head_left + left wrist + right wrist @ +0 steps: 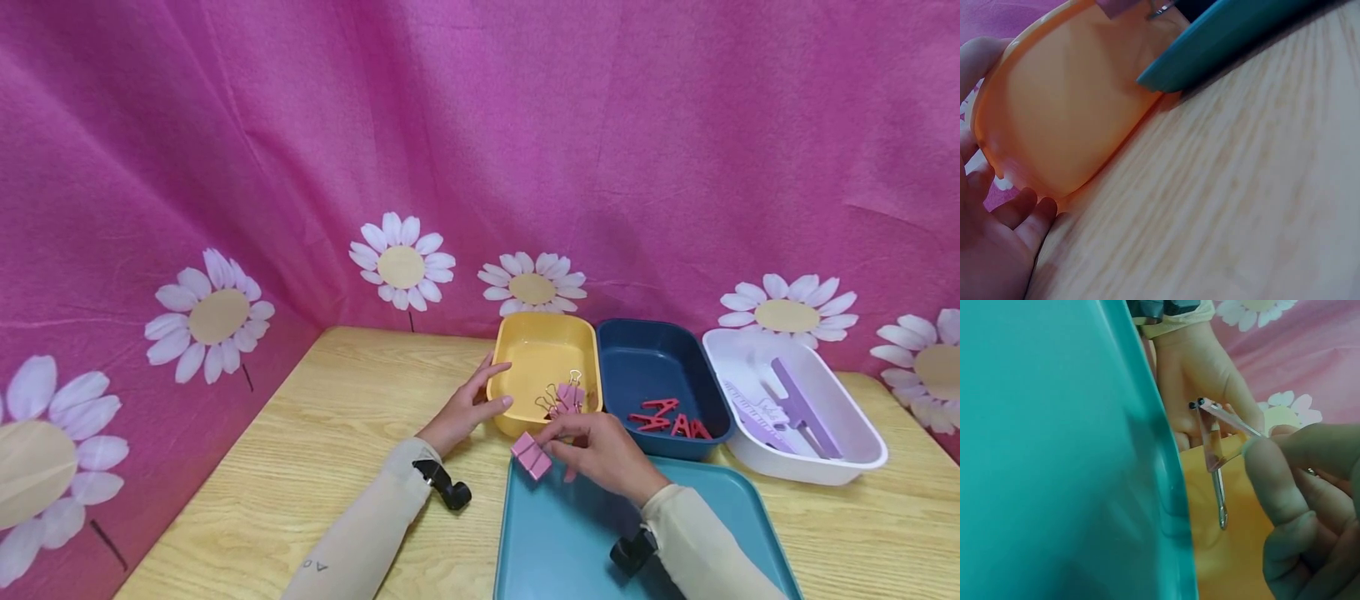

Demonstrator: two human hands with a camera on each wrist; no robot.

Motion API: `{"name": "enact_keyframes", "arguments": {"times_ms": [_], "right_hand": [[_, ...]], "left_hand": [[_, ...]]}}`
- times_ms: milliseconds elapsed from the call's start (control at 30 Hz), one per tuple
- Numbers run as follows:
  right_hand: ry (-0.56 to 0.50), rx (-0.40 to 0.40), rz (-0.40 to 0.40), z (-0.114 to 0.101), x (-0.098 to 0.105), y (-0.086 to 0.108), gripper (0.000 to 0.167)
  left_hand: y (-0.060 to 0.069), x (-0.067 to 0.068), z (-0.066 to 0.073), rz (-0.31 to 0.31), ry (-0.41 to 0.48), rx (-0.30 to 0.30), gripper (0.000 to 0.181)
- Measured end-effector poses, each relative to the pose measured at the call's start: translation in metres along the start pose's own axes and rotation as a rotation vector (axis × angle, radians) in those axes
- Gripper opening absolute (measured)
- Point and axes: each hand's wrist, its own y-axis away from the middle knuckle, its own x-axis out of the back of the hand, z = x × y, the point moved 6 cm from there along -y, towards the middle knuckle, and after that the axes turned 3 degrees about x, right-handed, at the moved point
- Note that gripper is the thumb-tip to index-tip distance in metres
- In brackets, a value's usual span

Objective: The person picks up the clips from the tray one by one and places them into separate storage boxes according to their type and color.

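Note:
In the head view, my right hand (603,457) pinches a pink binder clip (531,456) by its wire handle, over the teal tray's far edge and just in front of the yellow bin (536,333). The right wrist view shows the binder clip (1211,440) side-on, one silver handle pointing down, the other between thumb and finger. Several pink binder clips (570,397) lie inside the yellow bin's near right part. My left hand (465,408) rests at that bin's left side with fingers spread; in the left wrist view, fingers (1035,219) are against its outer wall.
A teal tray (555,542) lies in front of the bins. Right of the yellow bin stands a navy bin (645,342) with several red clothespins (660,408). Beyond it is a white bin (847,471) holding a lilac ruler (757,421) and a lilac T-shaped item (806,408). A flowered pink cloth (480,167) hangs behind.

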Motion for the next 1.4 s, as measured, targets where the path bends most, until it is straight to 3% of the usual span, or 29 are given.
{"name": "enact_keyframes", "arguments": {"times_ms": [500,767,1100,1400], "right_hand": [[-0.117,-0.007,0.075,-0.005,0.008,0.002,0.019],[-0.169,0.011,0.066,-0.008,0.009,0.003,0.020],[-0.215,0.033,0.087,-0.040,0.018,0.009,0.019],[-0.217,0.015,0.231,-0.015,0.035,0.005,0.022]], "left_hand": [[0.002,-0.001,0.001,-0.009,0.017,-0.006,0.061],[0.001,-0.002,0.001,-0.007,0.019,-0.001,0.059],[0.001,-0.001,0.002,-0.003,0.002,-0.004,0.057],[0.000,-0.001,0.002,-0.006,0.020,-0.041,0.057]]}}
